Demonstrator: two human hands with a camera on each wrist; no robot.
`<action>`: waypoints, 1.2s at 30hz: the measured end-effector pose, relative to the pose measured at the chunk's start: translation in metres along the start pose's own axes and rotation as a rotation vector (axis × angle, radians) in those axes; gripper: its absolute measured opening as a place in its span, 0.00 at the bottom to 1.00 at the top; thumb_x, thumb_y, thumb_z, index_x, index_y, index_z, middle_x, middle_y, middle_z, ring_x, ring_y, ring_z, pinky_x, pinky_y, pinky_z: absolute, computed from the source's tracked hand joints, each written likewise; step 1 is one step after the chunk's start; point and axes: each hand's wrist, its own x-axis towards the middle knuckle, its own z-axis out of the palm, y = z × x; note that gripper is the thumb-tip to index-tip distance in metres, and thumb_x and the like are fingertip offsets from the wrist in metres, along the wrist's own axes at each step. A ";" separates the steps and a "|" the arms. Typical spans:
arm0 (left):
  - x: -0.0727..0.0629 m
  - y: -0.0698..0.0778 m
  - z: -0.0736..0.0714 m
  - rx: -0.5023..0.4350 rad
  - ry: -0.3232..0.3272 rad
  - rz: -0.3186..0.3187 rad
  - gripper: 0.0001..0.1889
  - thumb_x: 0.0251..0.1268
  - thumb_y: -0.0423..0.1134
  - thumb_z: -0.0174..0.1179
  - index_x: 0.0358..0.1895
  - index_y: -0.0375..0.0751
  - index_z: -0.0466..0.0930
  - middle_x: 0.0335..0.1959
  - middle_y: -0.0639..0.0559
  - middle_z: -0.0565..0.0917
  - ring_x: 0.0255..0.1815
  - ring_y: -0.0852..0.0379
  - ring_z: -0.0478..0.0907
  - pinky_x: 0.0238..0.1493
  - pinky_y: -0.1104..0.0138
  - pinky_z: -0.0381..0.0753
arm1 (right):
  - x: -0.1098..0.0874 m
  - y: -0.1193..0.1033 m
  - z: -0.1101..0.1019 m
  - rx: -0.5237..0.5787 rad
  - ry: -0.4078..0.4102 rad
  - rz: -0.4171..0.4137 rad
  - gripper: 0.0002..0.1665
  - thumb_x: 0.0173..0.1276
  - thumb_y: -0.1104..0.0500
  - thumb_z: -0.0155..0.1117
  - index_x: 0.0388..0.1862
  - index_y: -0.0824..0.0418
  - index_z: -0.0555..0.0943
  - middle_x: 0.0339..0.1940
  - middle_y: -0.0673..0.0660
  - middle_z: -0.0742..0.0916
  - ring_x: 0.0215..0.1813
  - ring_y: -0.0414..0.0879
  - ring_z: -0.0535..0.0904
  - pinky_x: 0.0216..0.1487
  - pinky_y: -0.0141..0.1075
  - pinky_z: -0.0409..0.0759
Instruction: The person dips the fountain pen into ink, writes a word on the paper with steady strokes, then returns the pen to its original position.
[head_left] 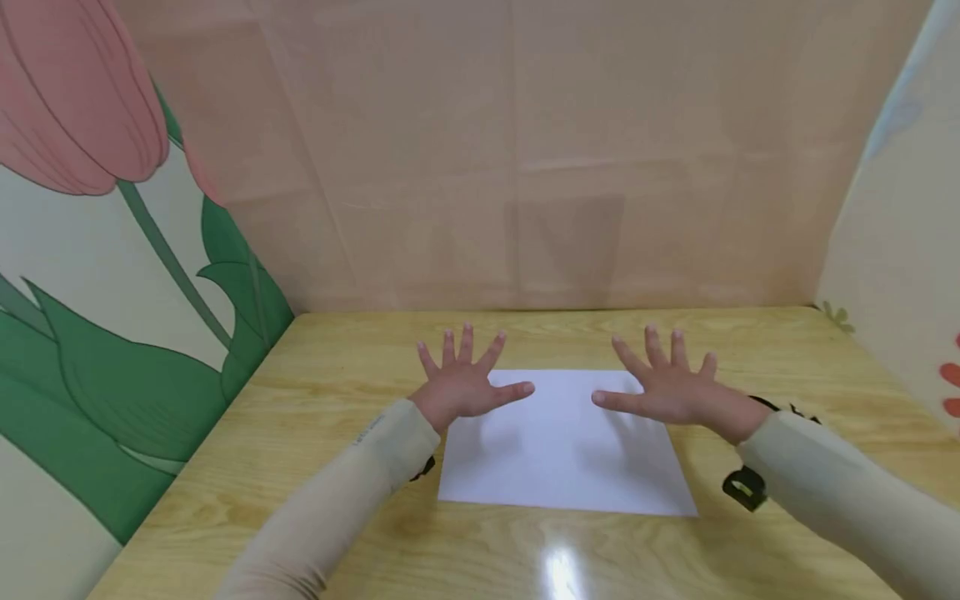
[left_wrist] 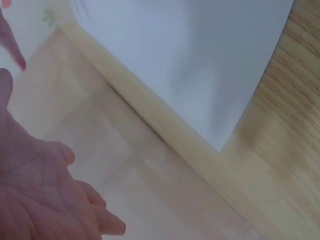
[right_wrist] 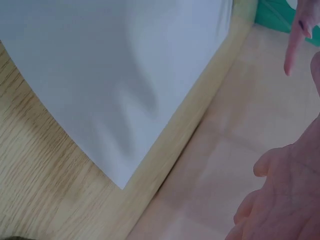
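A blank white sheet of paper (head_left: 566,467) lies flat on the wooden table. Over its far left corner hovers my left hand (head_left: 463,385), fingers spread wide and thumb pointing inward. Mirroring it, my right hand (head_left: 671,390) is held above the far right corner, its fingers also splayed. Neither hand holds anything. Shadows of both hands fall on the paper. The left wrist view shows the left palm (left_wrist: 40,190) raised above the table, apart from the sheet. In the right wrist view the right palm (right_wrist: 290,195) likewise stands off from the paper.
The wood-grain table (head_left: 300,500) runs back to a pinkish-beige draped sheet (head_left: 450,167). A wall with painted tulips and green leaves (head_left: 142,367) borders the left side, and a pale wall (head_left: 900,275) the right. A black strap (head_left: 745,487) hangs beneath the right wrist.
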 end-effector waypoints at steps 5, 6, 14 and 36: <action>0.000 -0.003 0.001 -0.011 0.002 0.007 0.47 0.48 0.82 0.34 0.71 0.71 0.31 0.74 0.45 0.26 0.72 0.39 0.21 0.61 0.36 0.19 | -0.001 -0.002 -0.002 0.005 0.005 -0.011 0.62 0.55 0.21 0.45 0.76 0.56 0.40 0.71 0.75 0.34 0.66 0.76 0.20 0.48 0.77 0.21; 0.000 -0.005 0.002 -0.024 0.000 0.015 0.48 0.48 0.82 0.35 0.71 0.72 0.30 0.74 0.46 0.26 0.72 0.40 0.20 0.62 0.36 0.20 | -0.002 -0.002 -0.003 0.006 0.009 -0.013 0.62 0.55 0.21 0.45 0.76 0.56 0.40 0.71 0.75 0.35 0.66 0.76 0.21 0.49 0.77 0.22; 0.007 -0.035 0.013 -0.214 -0.069 0.267 0.51 0.52 0.65 0.60 0.74 0.58 0.38 0.76 0.44 0.39 0.75 0.46 0.36 0.71 0.50 0.48 | -0.013 0.029 -0.006 0.037 0.053 -0.012 0.63 0.58 0.26 0.51 0.74 0.65 0.40 0.68 0.82 0.41 0.67 0.80 0.33 0.54 0.76 0.35; -0.011 -0.093 0.057 -0.070 -0.202 0.555 0.49 0.40 0.55 0.71 0.70 0.49 0.60 0.73 0.56 0.56 0.72 0.56 0.53 0.69 0.62 0.57 | -0.065 0.121 0.001 0.012 0.210 0.160 0.55 0.62 0.33 0.54 0.60 0.85 0.60 0.52 0.84 0.71 0.49 0.76 0.70 0.43 0.62 0.71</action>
